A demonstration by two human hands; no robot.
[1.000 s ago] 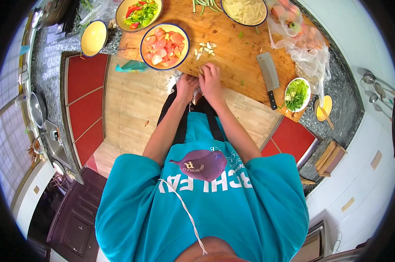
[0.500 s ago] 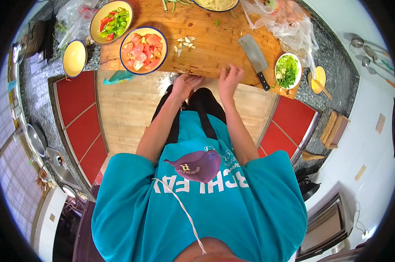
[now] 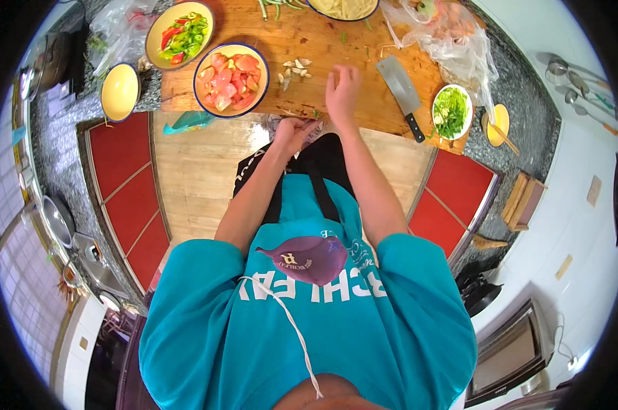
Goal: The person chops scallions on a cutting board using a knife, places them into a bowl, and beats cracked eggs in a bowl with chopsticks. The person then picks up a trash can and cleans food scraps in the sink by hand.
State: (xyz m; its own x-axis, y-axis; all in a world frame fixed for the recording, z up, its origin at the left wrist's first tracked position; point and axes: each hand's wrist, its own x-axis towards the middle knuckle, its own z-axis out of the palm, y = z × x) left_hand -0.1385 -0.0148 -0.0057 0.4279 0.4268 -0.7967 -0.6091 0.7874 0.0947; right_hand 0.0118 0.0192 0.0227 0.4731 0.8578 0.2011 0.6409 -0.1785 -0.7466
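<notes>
left hand (image 3: 294,134): nearer body, palm upturned | right hand (image 3: 343,94): farther forward, fingers (image 3: 351,72) bent

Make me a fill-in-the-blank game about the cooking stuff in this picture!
1. The right hand is over a board made of ____.
2. The bowl of red chunks has a ____ rim.
3. The knife on the board has a ____ handle.
4. The white bowl near the knife holds chopped food that is mostly ____ in colour.

Missing words: wood; blue; black; green.
</notes>
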